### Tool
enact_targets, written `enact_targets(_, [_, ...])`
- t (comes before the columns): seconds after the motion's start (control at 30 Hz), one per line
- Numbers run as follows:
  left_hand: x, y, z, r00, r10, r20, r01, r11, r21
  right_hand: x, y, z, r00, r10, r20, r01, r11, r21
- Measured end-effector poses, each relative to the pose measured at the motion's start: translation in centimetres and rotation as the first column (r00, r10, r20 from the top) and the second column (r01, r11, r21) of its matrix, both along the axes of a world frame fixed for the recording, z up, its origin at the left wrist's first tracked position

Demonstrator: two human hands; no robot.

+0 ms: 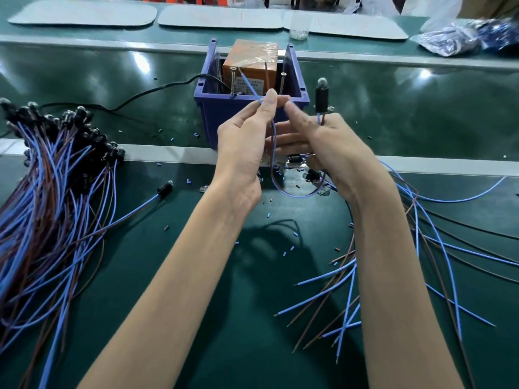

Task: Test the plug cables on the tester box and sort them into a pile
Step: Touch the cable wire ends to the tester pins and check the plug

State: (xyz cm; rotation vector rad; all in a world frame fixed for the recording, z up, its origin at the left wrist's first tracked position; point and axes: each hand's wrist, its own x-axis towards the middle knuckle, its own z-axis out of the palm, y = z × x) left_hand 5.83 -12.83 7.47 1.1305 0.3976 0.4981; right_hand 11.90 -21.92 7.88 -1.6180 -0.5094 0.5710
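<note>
**At the tester box, two bare wire ends are going to the contacts**

Above the blue bin [209,122], the left hand [247,141] is pinching the blue wire [253,89] between thumb and forefinger and is aiming its tip beside the left screw [232,80]. The brown wire [266,77] is rising next to it toward the orange tester box [247,60]; which fingers are holding it, I cannot tell. The right hand [323,144] is curling round a bundle of untested plug cables [349,273], with thumb and forefinger closing just beside the left fingertips. One black plug [321,98] with a small bulb is sticking up from this fist.

These cables are looking thin, light and very limp, so a grip near the stripped end is probably guiding the tip best. The bulb is likely fragile, so the plug body is the safer place to hold.

On the left, the sorted pile [56,169] is lying on the green mat [196,276], with one lone cable [165,188] near it. The bin walls and the hanging wire loop may be getting in the way.
</note>
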Motion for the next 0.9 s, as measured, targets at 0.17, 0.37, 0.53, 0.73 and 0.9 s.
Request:
enact_targets(0.17, [0.33, 0.32, -0.43, 0.999, 0.016, -0.052, -0.014, 1.000, 0.026, -0.19, 0.05, -0.29, 0.997, 0.069, 0.043, -0.073, 0.993, 0.096])
enact_targets(0.37, [0.60, 0.06, -0.60, 0.997, -0.050, -0.054, 0.052, 0.998, 0.025, 0.00, 0.20, -0.20, 1.000, 0.001, 0.004, -0.002, 0.993, 0.117])
enact_targets(0.53, [0.50, 0.36, -0.64, 0.991, -0.097, -0.091, 0.105, 0.991, 0.084, 0.27, -0.03, -0.33, 0.998, -0.056, 0.011, 0.055, 0.995, 0.083])
enact_targets(0.73, [0.36, 0.60, -0.93, 0.980, -0.171, -0.103, 0.188, 0.963, 0.193, 0.00, -0.17, -0.09, 0.988, -0.153, 0.017, 0.150, 0.981, 0.124])
enact_targets(0.9, [0.05, 0.92, -1.00, 0.976, -0.199, -0.089, 0.216, 0.937, 0.276, 0.25, -0.37, -0.09, 0.976, -0.214, 0.038, 0.208, 0.971, 0.119])
